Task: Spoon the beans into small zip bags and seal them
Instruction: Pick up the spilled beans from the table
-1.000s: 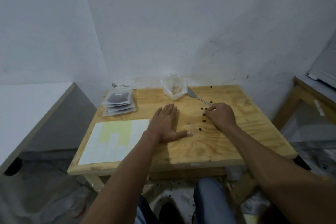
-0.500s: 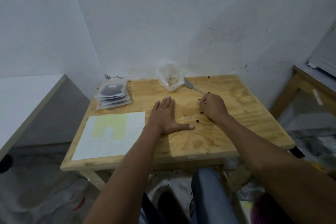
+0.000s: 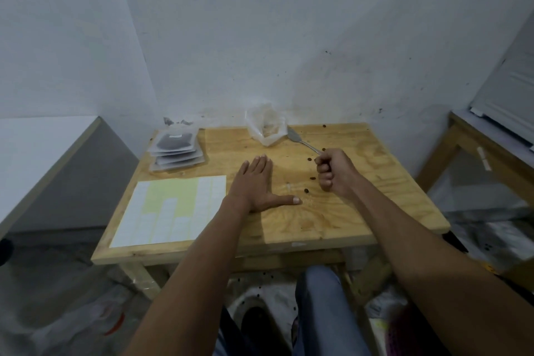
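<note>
On the wooden table lie a sheet of stickers and a pile of filled zip bags, the left hand rests flat and empty, the right hand is a fist round the spoon, and a few loose beans lie just beside it.

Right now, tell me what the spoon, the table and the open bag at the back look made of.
Spoon: metal by its grey sheen and thin handle, held in the right hand.
Table: bare light wood, probably plywood; swirling grain shows and there is no gloss.
Open bag: thin clear plastic, crinkled and see-through.
</note>
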Tool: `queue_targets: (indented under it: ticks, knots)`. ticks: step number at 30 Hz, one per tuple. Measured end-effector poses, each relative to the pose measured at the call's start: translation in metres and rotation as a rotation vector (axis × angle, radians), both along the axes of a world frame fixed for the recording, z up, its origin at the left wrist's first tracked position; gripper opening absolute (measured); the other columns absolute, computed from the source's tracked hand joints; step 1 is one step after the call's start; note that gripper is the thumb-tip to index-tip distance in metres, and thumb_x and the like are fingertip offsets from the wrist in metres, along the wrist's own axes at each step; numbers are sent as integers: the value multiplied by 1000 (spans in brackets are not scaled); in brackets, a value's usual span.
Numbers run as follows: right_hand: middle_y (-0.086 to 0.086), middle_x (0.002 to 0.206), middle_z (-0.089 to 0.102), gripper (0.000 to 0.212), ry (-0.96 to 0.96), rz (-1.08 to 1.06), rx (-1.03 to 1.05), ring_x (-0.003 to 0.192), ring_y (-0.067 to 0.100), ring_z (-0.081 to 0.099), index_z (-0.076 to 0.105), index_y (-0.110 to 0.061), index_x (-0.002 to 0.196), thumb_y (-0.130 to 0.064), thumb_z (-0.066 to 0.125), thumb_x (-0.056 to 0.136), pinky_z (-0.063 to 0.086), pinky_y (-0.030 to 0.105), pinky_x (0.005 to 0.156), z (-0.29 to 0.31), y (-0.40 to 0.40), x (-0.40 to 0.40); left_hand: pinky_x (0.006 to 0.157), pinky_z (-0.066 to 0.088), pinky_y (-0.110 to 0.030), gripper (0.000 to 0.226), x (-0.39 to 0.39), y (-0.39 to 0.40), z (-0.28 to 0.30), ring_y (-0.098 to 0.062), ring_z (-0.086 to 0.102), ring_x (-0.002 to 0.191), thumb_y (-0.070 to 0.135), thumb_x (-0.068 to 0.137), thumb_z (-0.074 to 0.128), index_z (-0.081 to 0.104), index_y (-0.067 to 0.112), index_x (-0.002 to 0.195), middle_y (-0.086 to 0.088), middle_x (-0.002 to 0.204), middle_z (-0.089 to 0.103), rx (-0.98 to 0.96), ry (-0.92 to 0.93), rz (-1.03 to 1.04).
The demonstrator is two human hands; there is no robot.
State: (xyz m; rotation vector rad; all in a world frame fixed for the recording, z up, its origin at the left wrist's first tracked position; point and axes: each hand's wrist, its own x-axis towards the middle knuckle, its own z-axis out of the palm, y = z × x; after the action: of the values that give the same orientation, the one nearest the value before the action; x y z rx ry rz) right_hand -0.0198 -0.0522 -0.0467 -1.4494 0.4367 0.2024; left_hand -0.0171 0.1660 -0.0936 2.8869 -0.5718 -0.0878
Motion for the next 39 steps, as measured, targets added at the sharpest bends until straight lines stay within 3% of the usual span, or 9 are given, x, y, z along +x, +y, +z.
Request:
queue_targets:
  ticks: [4, 8, 11, 15, 17, 26, 31, 35, 39]
  knots:
    - [1, 54, 41, 40, -209, 283, -941, 50, 17, 38, 42, -16, 56, -29, 61, 89, 32, 32, 54, -16, -6, -16, 127, -1, -47, 144, -1, 0, -1, -22, -3, 157, 107, 58, 25, 1, 10, 162, -9, 170, -3, 36, 3, -5]
    - [0, 63, 54, 58, -310, 403, -1348, 60, 16, 51, 52, -14, 63, -62, 52, 95, 39, 31, 57, -22, 1, -29, 127, 0, -47, 143, -1, -1, -3, -22, -3, 157, 106, 59, 25, 1, 10, 162, -9, 170, -3, 40, -9, 5]
    - [0, 73, 56, 57, -372, 513, -1542, 74, 22, 60, 58, -14, 75, -62, 40, 100, 42, 33, 61, -23, 9, -33, 127, 0, -47, 143, -3, -2, -1, -22, -3, 157, 106, 59, 23, 0, 9, 162, -9, 170, -3, 44, -7, 8]
    - [9, 87, 66, 44, -427, 571, -1619, 83, 29, 64, 66, -10, 88, -37, 36, 107, 41, 34, 65, -25, 10, -29, 127, 1, -47, 146, -3, -1, -1, -21, -2, 157, 107, 55, 20, 1, 10, 162, -9, 170, -2, 30, -12, 13]
    - [7, 79, 61, 40, -392, 541, -1554, 79, 30, 62, 60, -10, 78, -31, 39, 104, 41, 34, 63, -24, 11, -26, 127, 1, -47, 145, -3, -2, -2, -22, -1, 157, 107, 56, 21, 2, 10, 162, -9, 170, -2, 28, -15, 14]
    - [6, 84, 66, 65, -274, 401, -1647, 79, 26, 62, 62, -11, 81, -60, 27, 104, 48, 35, 70, -19, 16, -17, 127, 2, -47, 141, -2, -1, -5, -21, 0, 157, 106, 60, 26, 4, 11, 162, -8, 170, 0, 12, -26, 27]
    - [12, 114, 70, 51, -223, 448, -1702, 103, 30, 66, 69, -7, 109, -40, 30, 108, 42, 37, 77, -16, 26, -6, 127, 1, -48, 140, -2, -1, -7, -21, 1, 157, 105, 61, 27, 6, 11, 162, -8, 170, 2, -14, -35, 29]
    - [11, 108, 70, 29, -199, 518, -1724, 89, 27, 65, 68, -9, 101, -14, 40, 100, 44, 34, 70, -12, 28, -5, 127, 2, -48, 140, -2, -1, -7, -20, 1, 157, 106, 61, 27, 6, 11, 162, -7, 171, 2, -10, -33, 34]
    - [13, 105, 70, 28, -235, 515, -1681, 93, 30, 66, 68, -7, 99, -11, 40, 99, 45, 35, 70, -15, 24, -6, 127, 1, -47, 139, -2, -1, -7, -20, 0, 157, 105, 62, 28, 4, 11, 162, -7, 171, 1, -11, -30, 34]
